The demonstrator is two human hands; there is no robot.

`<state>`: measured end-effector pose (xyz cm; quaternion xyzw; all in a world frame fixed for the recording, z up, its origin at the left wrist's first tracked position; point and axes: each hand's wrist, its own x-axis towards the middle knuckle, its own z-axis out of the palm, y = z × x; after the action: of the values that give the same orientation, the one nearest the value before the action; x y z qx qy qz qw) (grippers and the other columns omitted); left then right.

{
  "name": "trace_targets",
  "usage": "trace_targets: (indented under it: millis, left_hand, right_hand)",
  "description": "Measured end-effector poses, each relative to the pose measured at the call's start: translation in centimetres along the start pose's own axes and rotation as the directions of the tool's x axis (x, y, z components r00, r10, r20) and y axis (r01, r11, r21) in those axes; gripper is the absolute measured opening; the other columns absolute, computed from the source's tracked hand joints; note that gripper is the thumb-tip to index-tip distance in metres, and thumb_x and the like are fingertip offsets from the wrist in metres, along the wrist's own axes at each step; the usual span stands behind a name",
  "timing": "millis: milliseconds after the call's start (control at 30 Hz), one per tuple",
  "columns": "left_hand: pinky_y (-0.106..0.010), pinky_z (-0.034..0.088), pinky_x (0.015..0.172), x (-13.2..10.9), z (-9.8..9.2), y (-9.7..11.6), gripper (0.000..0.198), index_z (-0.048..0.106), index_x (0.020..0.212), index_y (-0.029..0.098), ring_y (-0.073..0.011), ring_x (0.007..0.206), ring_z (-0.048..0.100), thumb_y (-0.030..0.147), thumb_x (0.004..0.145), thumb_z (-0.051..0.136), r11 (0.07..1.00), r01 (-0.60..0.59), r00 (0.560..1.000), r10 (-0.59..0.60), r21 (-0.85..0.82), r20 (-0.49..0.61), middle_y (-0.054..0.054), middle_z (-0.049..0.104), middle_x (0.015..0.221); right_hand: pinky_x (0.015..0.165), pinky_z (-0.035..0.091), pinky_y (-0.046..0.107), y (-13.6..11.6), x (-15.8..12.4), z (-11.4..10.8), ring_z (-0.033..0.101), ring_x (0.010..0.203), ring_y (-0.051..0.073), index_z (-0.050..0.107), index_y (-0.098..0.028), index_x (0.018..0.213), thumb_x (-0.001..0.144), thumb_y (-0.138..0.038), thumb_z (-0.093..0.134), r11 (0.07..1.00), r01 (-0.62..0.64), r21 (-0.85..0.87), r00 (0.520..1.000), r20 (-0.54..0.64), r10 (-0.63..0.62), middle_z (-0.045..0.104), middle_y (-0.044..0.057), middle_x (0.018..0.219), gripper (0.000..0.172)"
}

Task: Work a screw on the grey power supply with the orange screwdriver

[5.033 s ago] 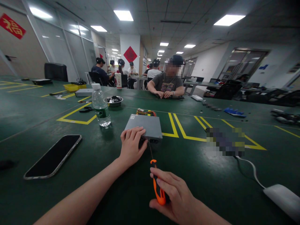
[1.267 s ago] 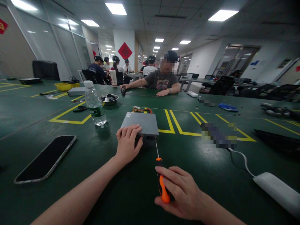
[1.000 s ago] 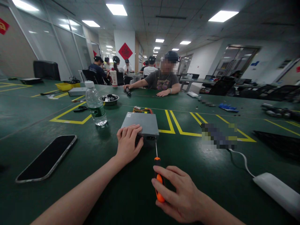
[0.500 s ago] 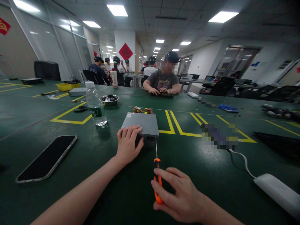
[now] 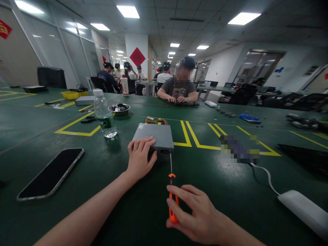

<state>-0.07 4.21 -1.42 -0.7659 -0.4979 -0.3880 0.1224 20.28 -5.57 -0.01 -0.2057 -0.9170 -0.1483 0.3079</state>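
A grey metal computer power supply (image 5: 156, 134) lies on the green table (image 5: 123, 208), its bundle of coloured wires (image 5: 160, 121) at the far side. My left hand (image 5: 140, 155) grips its near left corner, fingers on top and thumb at the front face. In my right hand (image 5: 191, 212) is a screwdriver (image 5: 173, 205) with an orange and black handle, held between thumb and fingers. Its shaft points away from me, and the tip meets the lower right of the power supply's front face. Whether a screw sits there is too small to tell.
Left of the power supply stands a water bottle (image 5: 105, 116), with a phone (image 5: 52, 174) nearer me. A metal bowl (image 5: 120, 109) of small parts is behind the bottle. To the right lie a white power strip (image 5: 303, 212) and cable. Across the table sits a person (image 5: 180, 87).
The screwdriver handle has turned a little in my right hand, whose fingers have shifted slightly. My left hand and the power supply stay put. The person opposite has moved their hands.
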Motion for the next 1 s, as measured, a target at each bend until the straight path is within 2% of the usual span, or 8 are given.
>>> trace_targets:
  millis: [100,167,333,467,600,733,833,1000]
  left_hand:
    - [-0.045,0.025,0.095,-0.05,0.02,-0.01,0.03,0.05,0.112,0.026,-0.0237,0.114,0.046,0.027,0.081,0.05,1.0,0.003,1.0,-0.003,0.003,0.0,-0.004,0.057,0.121]
    - [-0.044,0.025,0.096,-0.08,0.02,0.0,0.03,0.05,0.112,0.026,-0.0236,0.114,0.046,0.027,0.081,0.049,1.0,0.006,1.0,-0.006,0.004,0.004,-0.004,0.057,0.121]
    - [-0.044,0.025,0.096,-0.06,-0.03,0.03,0.03,0.05,0.111,0.025,-0.0236,0.115,0.045,0.027,0.082,0.049,1.0,0.012,1.0,-0.012,0.004,0.01,-0.004,0.057,0.121]
    - [-0.044,0.025,0.096,-0.05,0.02,0.01,0.03,0.05,0.111,0.025,-0.0235,0.115,0.046,0.026,0.081,0.05,1.0,0.006,1.0,-0.006,0.005,0.001,-0.004,0.057,0.121]
    - [-0.044,0.025,0.096,-0.03,-0.02,0.05,0.03,0.05,0.111,0.025,-0.0231,0.113,0.047,0.026,0.081,0.051,1.0,0.004,1.0,-0.004,0.006,-0.002,-0.004,0.057,0.12]
    - [-0.044,0.025,0.096,0.03,-0.08,0.05,0.03,0.05,0.111,0.025,-0.0232,0.114,0.046,0.026,0.081,0.05,1.0,0.006,1.0,-0.006,0.007,0.005,-0.004,0.057,0.121]
    - [-0.044,0.025,0.096,0.04,-0.07,-0.02,0.031,0.05,0.111,0.025,-0.0235,0.114,0.046,0.027,0.081,0.051,1.0,0.005,1.0,-0.005,0.005,0.001,-0.004,0.057,0.122]
    - [-0.044,0.024,0.097,-0.03,0.02,-0.06,0.03,0.05,0.112,0.025,-0.0227,0.115,0.046,0.027,0.081,0.05,1.0,0.006,1.0,-0.006,0.001,0.002,-0.004,0.057,0.121]
  right_hand:
    - [0.074,0.052,0.029,0.05,-0.3,0.33,0.064,0.084,0.017,0.053,-0.013,0.094,0.09,-0.029,0.048,1.0,-0.017,0.016,0.997,-0.077,0.018,0.065,0.016,0.096,0.017]
    - [0.074,0.051,0.029,0.12,-0.38,0.41,0.063,0.09,0.018,0.05,-0.013,0.097,0.091,-0.031,0.045,0.998,-0.034,0.05,0.995,-0.091,0.038,0.065,0.016,0.096,0.02]
    - [0.071,0.052,0.035,0.02,0.07,-0.01,0.064,0.087,0.02,0.052,-0.013,0.106,0.093,-0.03,0.035,0.999,-0.007,0.043,0.999,0.033,0.006,0.064,0.018,0.101,0.028]
    - [0.069,0.052,0.032,-0.19,0.03,-0.01,0.065,0.079,0.018,0.055,-0.013,0.098,0.092,-0.027,0.041,1.0,0.001,0.029,1.0,-0.007,-0.001,0.065,0.018,0.097,0.021]
    - [0.071,0.052,0.032,-0.06,-0.45,0.34,0.064,0.083,0.018,0.049,-0.01,0.101,0.09,-0.026,0.045,0.999,-0.006,0.053,0.998,-0.062,0.01,0.065,0.018,0.097,0.02]
    - [0.073,0.052,0.035,0.03,-0.17,0.12,0.064,0.086,0.02,0.05,-0.012,0.106,0.093,-0.032,0.038,0.998,0.0,0.056,1.0,0.003,0.0,0.064,0.019,0.101,0.027]
    - [0.072,0.052,0.036,-0.08,0.15,-0.09,0.065,0.078,0.018,0.054,-0.017,0.107,0.094,-0.03,0.036,1.0,0.01,0.027,0.999,0.047,-0.011,0.064,0.017,0.103,0.026]
    - [0.072,0.051,0.03,-0.04,-0.35,0.22,0.065,0.078,0.016,0.054,-0.013,0.092,0.089,-0.022,0.047,1.0,0.009,0.003,0.997,-0.081,-0.009,0.065,0.017,0.097,0.012]
